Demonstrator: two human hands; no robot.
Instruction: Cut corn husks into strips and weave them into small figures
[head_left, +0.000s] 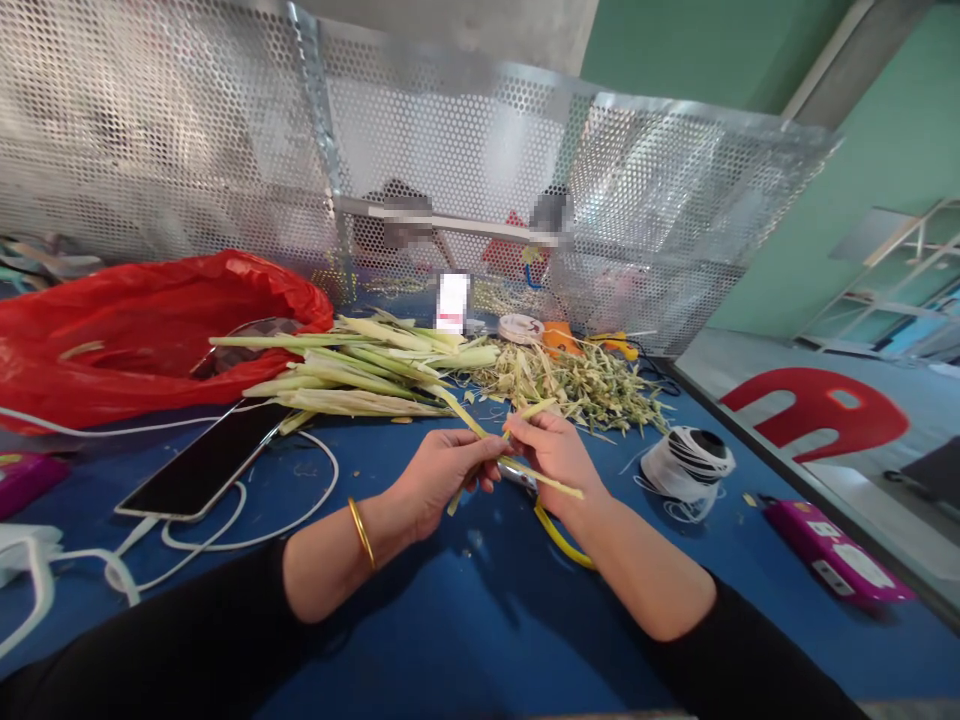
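Note:
Both hands meet above the blue table [442, 630]. My left hand [442, 478], with a gold bracelet at its wrist, pinches pale green-yellow leaf strips [461, 410]. My right hand [555, 455] has its fingers closed on the same strips, where they cross; one end [559, 486] sticks out below the right fingers. Under the right hand lies a tool with a yellow handle [562, 540], partly hidden. Beyond the hands rest a bundle of long green leaves [360, 370] and, to its right, a heap of small woven leaf pieces [585, 385].
At left are a red plastic bag [142, 330], a black phone [206, 460] and white cables [300, 515]. To the right stand a thread spool [686, 465] and a purple box [836, 550]. A perforated metal screen [450, 130] edges the back.

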